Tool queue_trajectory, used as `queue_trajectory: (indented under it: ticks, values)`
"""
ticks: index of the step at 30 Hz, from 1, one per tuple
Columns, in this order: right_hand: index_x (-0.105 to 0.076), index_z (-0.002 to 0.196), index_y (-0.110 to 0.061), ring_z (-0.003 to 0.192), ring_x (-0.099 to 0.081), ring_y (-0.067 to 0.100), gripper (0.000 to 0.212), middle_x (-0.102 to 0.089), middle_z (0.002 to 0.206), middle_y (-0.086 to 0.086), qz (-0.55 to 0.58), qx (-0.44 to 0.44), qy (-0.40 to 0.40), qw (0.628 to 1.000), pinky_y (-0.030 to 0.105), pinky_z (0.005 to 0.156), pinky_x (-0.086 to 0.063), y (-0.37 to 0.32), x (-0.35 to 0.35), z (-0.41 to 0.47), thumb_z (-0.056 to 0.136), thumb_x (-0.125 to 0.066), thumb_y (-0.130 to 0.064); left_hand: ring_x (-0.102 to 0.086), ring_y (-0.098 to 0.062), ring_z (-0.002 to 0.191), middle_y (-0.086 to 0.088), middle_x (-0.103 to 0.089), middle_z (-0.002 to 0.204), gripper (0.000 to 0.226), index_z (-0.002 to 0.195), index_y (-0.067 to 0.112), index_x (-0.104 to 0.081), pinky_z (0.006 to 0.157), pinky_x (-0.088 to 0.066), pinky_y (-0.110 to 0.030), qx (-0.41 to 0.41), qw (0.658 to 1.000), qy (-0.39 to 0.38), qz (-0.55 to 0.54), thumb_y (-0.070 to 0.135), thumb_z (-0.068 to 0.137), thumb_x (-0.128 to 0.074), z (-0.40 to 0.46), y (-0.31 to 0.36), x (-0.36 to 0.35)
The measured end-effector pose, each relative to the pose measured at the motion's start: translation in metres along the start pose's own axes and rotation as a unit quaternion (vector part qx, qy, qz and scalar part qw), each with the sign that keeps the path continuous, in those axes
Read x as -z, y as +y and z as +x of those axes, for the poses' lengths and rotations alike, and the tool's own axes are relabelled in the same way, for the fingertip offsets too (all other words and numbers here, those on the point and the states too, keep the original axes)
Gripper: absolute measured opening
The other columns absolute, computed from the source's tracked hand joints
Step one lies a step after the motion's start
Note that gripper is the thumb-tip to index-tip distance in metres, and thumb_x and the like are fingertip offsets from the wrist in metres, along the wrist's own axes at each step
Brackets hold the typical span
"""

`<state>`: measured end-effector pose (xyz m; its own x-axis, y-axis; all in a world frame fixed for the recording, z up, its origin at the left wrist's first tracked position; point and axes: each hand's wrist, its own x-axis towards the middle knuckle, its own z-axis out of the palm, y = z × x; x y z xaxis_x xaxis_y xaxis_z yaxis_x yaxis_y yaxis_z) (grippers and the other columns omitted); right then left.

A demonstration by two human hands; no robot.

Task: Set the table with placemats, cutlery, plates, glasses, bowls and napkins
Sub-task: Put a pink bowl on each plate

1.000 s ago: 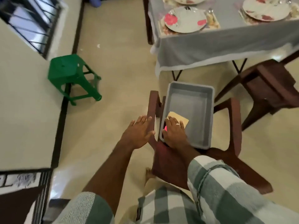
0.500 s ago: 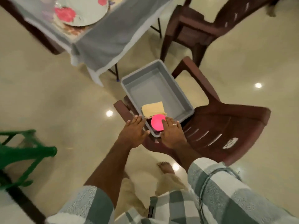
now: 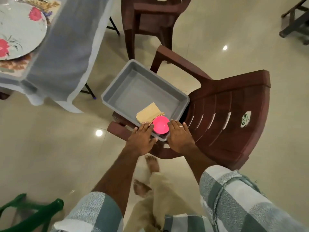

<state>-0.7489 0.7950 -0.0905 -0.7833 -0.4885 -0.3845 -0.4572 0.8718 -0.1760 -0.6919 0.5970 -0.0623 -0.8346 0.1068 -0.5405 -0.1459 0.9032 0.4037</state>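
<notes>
Both hands moved closer: left hand [image 3: 142, 141] and right hand [image 3: 179, 139], fingers straight, flank light, stiff pink bowl [image 3: 160, 125] inside grey tub [image 3: 142, 76]; grasp its sides.

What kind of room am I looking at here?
Most likely a home dining area. A cloth-covered table holds a floral plate on a placemat, brown plastic chairs stand around it, and the floor is glossy tile.
</notes>
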Motion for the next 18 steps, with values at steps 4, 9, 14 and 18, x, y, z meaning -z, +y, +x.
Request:
queue_trajectory:
  ticks: [4,9,14,18]
  values:
    - [-0.029,0.154,-0.011,0.149,-0.027,0.029,0.068,-0.035,0.158,0.010,0.027,-0.028,-0.022,0.999,0.052,0.123,-0.020,0.006,-0.021,0.035,0.096,-0.055,-0.033,-0.003,-0.025,0.156,-0.007,-0.006,0.170,0.071,0.162,0.019,-0.011,0.124,-0.005,-0.047,-0.001,1.000,-0.020,0.023,0.052,0.104,-0.036,0.032,-0.014,0.003]
    - [-0.027,0.155,-0.009,0.148,-0.029,0.029,0.071,-0.036,0.157,0.011,0.031,-0.050,-0.053,0.997,0.049,0.123,-0.022,0.023,-0.056,0.076,0.095,-0.055,-0.034,-0.003,-0.024,0.156,-0.008,-0.007,0.169,0.071,0.162,0.019,-0.010,0.124,-0.007,-0.047,-0.008,0.999,-0.047,0.024,0.051,0.104,-0.037,0.074,-0.026,-0.007]
    - [-0.034,0.150,-0.007,0.139,-0.039,0.029,0.068,-0.045,0.149,0.011,0.064,-0.083,-0.069,0.992,0.040,0.118,-0.031,0.041,-0.090,0.110,0.092,-0.060,-0.033,-0.004,-0.024,0.156,-0.008,-0.009,0.169,0.070,0.162,0.018,-0.011,0.125,-0.009,-0.049,-0.007,0.997,-0.069,0.013,0.047,0.105,-0.040,0.113,-0.034,-0.025]
    - [-0.037,0.147,-0.009,0.124,-0.054,0.031,0.065,-0.056,0.138,0.012,0.104,-0.117,-0.104,0.982,0.041,0.105,-0.045,0.044,-0.111,0.136,0.089,-0.062,-0.026,-0.002,-0.023,0.156,-0.007,-0.008,0.169,0.070,0.162,0.018,-0.010,0.125,-0.008,-0.047,-0.004,0.996,-0.089,0.011,0.046,0.105,-0.040,0.130,-0.044,-0.040]
